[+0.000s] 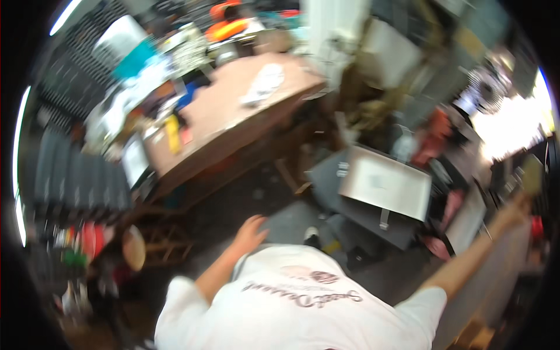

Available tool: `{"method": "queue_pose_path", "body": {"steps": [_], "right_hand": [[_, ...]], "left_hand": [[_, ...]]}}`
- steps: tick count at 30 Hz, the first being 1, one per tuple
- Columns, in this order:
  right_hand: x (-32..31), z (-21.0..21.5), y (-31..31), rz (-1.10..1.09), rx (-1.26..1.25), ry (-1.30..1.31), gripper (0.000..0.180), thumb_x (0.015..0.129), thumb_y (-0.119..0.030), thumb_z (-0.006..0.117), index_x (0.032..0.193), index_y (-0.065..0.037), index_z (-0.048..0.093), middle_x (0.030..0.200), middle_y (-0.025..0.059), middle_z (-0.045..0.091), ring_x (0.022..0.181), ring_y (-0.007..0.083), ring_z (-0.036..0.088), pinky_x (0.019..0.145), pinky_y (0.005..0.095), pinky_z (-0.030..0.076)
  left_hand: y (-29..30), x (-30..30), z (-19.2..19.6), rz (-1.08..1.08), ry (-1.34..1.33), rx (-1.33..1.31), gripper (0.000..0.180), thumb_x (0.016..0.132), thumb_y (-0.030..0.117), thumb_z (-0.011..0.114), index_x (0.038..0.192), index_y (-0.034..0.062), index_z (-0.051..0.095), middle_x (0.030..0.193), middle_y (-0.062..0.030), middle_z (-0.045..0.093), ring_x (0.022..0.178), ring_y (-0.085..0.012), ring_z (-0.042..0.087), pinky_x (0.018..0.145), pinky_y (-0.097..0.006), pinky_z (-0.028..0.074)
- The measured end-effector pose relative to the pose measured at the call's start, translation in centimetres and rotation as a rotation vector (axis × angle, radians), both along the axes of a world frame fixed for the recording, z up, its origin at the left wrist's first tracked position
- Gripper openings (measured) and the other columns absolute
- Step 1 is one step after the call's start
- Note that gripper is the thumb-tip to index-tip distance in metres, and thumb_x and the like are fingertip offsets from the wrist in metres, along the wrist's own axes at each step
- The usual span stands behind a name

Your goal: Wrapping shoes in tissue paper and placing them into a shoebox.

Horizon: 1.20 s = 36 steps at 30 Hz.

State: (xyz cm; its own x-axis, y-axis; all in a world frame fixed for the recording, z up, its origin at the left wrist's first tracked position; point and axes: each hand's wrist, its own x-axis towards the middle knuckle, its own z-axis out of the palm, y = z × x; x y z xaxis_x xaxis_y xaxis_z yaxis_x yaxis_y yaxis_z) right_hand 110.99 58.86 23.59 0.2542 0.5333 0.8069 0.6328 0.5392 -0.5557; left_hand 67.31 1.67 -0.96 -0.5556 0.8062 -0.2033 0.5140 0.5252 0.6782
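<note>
My left hand [251, 234] hangs in front of my white T-shirt [297, 291], its fingers loosely stretched and nothing in them. Far out to the right, my right hand [514, 211] reaches at arm's length. A yellowish, flat-looking thing [532, 175] is right at its fingers; blur hides its kind and whether the hand grips it. Below that arm stands a large grey panel-like surface [490, 280]. Nearer the middle, a shallow white box [402, 195] lies tilted on top of a dark grey case or bin [329, 172].
A brown-topped workbench [221, 111] runs along the left, with a white item [265, 83] and a heap of mixed goods on it. Dark ribbed bins [81, 172] stand at far left. A wooden rack [166, 244] sits low. A fan [489, 88] stands at upper right.
</note>
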Motion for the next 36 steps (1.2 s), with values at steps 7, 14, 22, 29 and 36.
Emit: {"method": "queue_pose_path", "body": {"steps": [7,14,22,29,36], "right_hand": [[-18.5,2.3,-15.6,0.787,-0.272,-0.124,0.021,0.090,-0.020,0.056,0.088,0.000,0.056,0.071,0.0026,0.048,0.063,0.0114,0.044,0.058,0.0238,0.039],[-50.7,-11.7,-39.5,1.743,-1.257,0.337,0.022,0.086,-0.018,0.063,0.103,-0.005,0.057,0.086,0.0008,0.059,0.068,0.0069,0.056,0.061,0.0189,0.046],[-68.0,-11.8,-57.4,1.975,-2.334,0.221,0.030,0.094,-0.023,0.053,0.113,0.000,0.056,0.098,0.0058,0.063,0.082,0.0108,0.063,0.072,0.0252,0.053],[-79.3,-15.4,-58.3,1.908,-2.775,0.315,0.054,0.097,-0.044,0.036,0.131,-0.002,0.042,0.115,0.0108,0.058,0.101,0.0213,0.060,0.087,0.0351,0.048],[-86.7,-16.9,-56.1,2.597,-1.864,-0.539,0.057,0.092,-0.022,0.056,0.138,0.000,0.031,0.133,0.0095,0.045,0.122,0.0201,0.042,0.103,0.0363,0.032]], "left_hand": [[-1.3,-7.8,6.1,0.098,-0.009,0.406,0.050,0.080,0.025,0.068,0.123,0.0053,0.052,0.134,-0.0186,0.042,0.126,-0.0321,0.040,0.102,-0.037,0.035],[-11.5,-20.8,15.4,0.158,0.229,0.574,0.081,0.072,0.043,0.074,0.135,0.0035,0.041,0.140,-0.0163,0.037,0.134,-0.0301,0.030,0.110,-0.039,0.022],[-22.0,-26.4,12.1,0.265,-0.837,0.661,0.078,0.075,0.023,0.074,0.137,-0.0011,0.034,0.128,-0.0106,0.048,0.118,-0.0161,0.043,0.102,-0.032,0.034],[-23.0,-30.3,6.3,0.803,-1.035,0.972,0.053,0.079,0.011,0.065,0.127,0.0024,0.044,0.114,-0.0045,0.054,0.100,-0.0105,0.053,0.085,-0.026,0.045],[-22.6,-36.7,6.8,1.065,-0.915,1.114,0.045,0.077,0.007,0.061,0.121,0.0015,0.049,0.107,-0.0071,0.059,0.089,-0.0115,0.059,0.072,-0.023,0.048]]}}
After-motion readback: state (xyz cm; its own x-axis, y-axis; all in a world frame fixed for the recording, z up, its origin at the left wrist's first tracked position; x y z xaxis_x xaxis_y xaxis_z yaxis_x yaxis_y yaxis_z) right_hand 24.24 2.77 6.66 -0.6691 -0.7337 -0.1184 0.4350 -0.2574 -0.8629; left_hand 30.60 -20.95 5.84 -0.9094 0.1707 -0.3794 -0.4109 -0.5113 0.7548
